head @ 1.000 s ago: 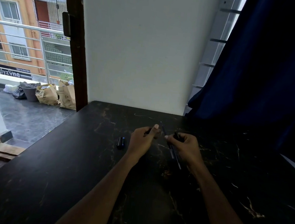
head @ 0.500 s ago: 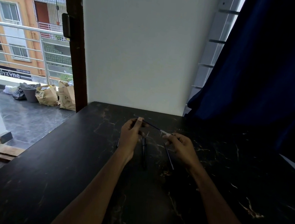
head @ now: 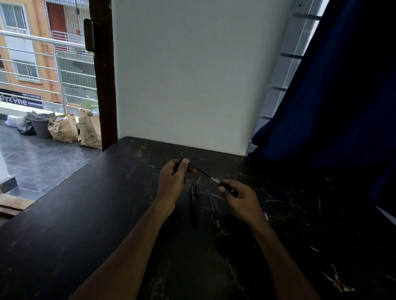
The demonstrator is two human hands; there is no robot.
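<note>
A thin blue pen refill (head: pixel 202 171) with a silver tip stretches between my two hands above the black table (head: pixel 90 224). My left hand (head: pixel 174 181) pinches its far end between thumb and fingers. My right hand (head: pixel 240 201) pinches the silver tip end. Below them a black pen barrel (head: pixel 194 204) lies on the table. A second thin refill (head: pixel 213 208) lies just right of it. Another thin stick (head: pixel 262 207) shows beyond my right hand, partly hidden.
A white wall rises behind the table. A dark blue curtain (head: pixel 352 103) hangs at the right and reaches the table's far right edge. At the left an open door gives onto a balcony with paper bags (head: pixel 74 128) and a railing.
My left hand has moved left and away from my right hand, drawing the refill out level between them. The pen barrel now lies on the table. The small black piece at the left is hidden.
</note>
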